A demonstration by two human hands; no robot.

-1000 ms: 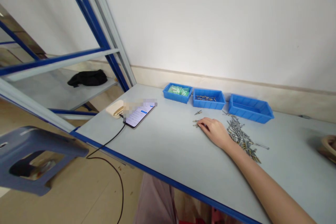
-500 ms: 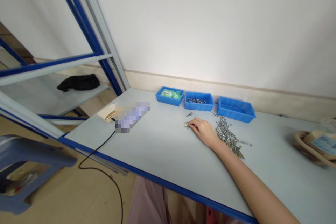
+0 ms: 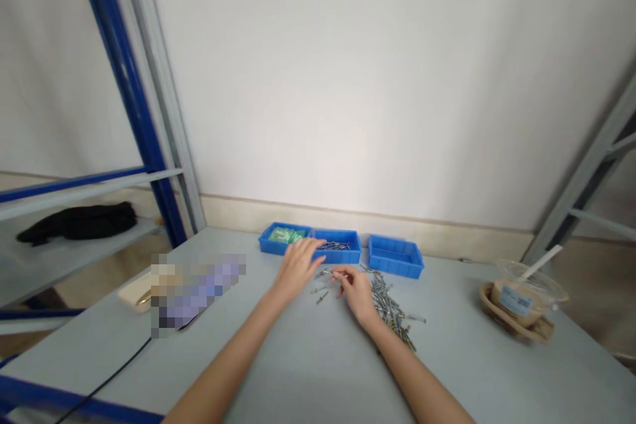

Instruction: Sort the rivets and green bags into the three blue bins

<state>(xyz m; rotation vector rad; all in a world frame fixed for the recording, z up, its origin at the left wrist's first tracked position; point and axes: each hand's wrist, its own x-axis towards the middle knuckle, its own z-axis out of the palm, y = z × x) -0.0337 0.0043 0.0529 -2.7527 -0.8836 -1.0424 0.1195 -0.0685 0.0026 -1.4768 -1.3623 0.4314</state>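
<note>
My left hand (image 3: pixel 297 269) reaches to the front edge of the middle blue bin (image 3: pixel 342 257), its fingers stretched and apart with nothing seen between them. Long, thin metal bolts (image 3: pixel 334 246) lie inside that bin. Just to the right, my right hand (image 3: pixel 356 289) pinches a small bolt (image 3: pixel 326 271) by one end, low over the table. A couple of loose bolts (image 3: pixel 322 297) lie in front of the hands. Beside my right wrist spreads a heap of silver and brass-coloured bolts (image 3: pixel 387 305), partly hidden by the forearm.
A left blue bin (image 3: pixel 271 247) holds green-and-white packets. To the right stands another blue bin (image 3: pixel 397 267). A drink cup (image 3: pixel 517 298) with a straw sits in a cardboard holder at right. A blurred-out purple item (image 3: pixel 203 295) and a black cable (image 3: pixel 106 381) are at left.
My left hand has come into view, reaching toward the middle bin. My right hand now holds a bolt slightly off the table. The view has turned to the right and up.
</note>
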